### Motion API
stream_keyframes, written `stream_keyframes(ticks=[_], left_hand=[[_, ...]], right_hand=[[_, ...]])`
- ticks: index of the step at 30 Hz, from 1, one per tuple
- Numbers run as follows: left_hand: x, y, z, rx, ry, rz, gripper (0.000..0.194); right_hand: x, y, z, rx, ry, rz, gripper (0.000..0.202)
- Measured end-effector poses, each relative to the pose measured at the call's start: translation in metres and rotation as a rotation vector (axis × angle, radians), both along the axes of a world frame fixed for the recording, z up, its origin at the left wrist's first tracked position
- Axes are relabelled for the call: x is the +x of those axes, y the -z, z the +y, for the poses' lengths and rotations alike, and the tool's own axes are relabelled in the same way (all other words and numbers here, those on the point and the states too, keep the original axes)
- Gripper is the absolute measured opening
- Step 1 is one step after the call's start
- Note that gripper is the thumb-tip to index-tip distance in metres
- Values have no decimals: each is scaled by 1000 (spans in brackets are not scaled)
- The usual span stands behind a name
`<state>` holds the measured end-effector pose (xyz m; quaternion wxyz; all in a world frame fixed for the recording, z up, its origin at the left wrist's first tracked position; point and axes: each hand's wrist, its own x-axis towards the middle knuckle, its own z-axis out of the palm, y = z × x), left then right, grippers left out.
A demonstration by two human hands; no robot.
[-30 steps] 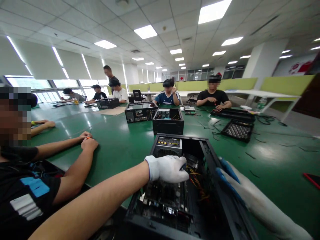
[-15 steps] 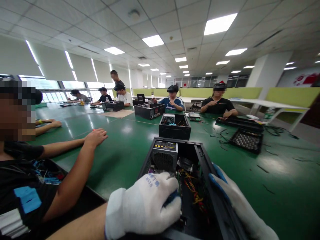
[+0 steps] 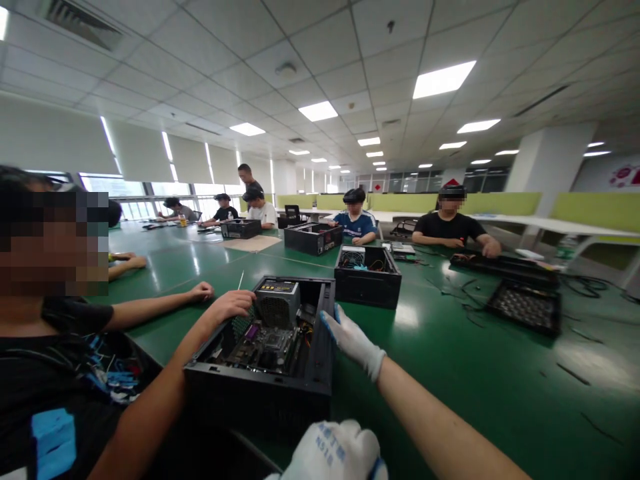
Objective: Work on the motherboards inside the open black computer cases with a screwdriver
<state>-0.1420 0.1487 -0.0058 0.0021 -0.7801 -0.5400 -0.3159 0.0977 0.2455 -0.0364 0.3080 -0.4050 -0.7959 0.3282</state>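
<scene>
An open black computer case (image 3: 260, 383) lies on the table in front of me, tilted a little to the left. Inside it show a power supply (image 3: 279, 305), a motherboard (image 3: 267, 348) and some coloured wires. My right hand (image 3: 356, 343), in a white glove with blue on the fingers, touches the case's right side with its fingers stretched out. At the bottom edge, nearer to me than the case, is my left hand (image 3: 333, 453), gloved too. Its fingers curl under into a fist, so anything inside them is hidden. A co-worker's bare hand (image 3: 233, 307) rests on the case's left edge.
A second open case (image 3: 367, 277) stands just beyond mine, and another case (image 3: 313, 238) behind it. At the right lie a black metal panel (image 3: 525, 303) and loose cables (image 3: 473, 303). A co-worker (image 3: 40, 347) sits close at my left; others sit across the green table (image 3: 450, 393).
My left hand has come out of the case and down towards me. The case sits further left and turned. The co-worker's hand has moved onto its left edge; my right hand stays on its right side.
</scene>
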Motion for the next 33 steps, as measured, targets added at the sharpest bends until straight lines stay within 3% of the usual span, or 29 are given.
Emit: stream_keyframes(ticks=[4, 6, 10, 13, 16, 21, 27, 33], left_hand=[[76, 68, -33, 38, 49, 24, 32], [101, 97, -40, 54, 57, 35, 32], [125, 150, -32, 96, 16, 58, 21], [133, 175, -20, 173, -80, 82, 16], [138, 179, -14, 127, -107, 55, 14], [137, 165, -13, 6, -75, 5, 17], [134, 163, -11, -47, -64, -53, 20], [135, 163, -7, -48, -73, -57, 17]], right_hand=[[7, 1, 9, -47, -46, -90, 89], [18, 5, 10, -55, -36, -171, 99], [36, 10, 22, -33, 52, -324, 100], [50, 10, 45, 7, 144, -425, 93], [65, 9, 78, 75, 256, -534, 90], [87, 5, 139, 195, 413, -706, 87], [84, -8, 203, 318, 523, -834, 82], [78, -4, 240, 367, 557, -918, 51]])
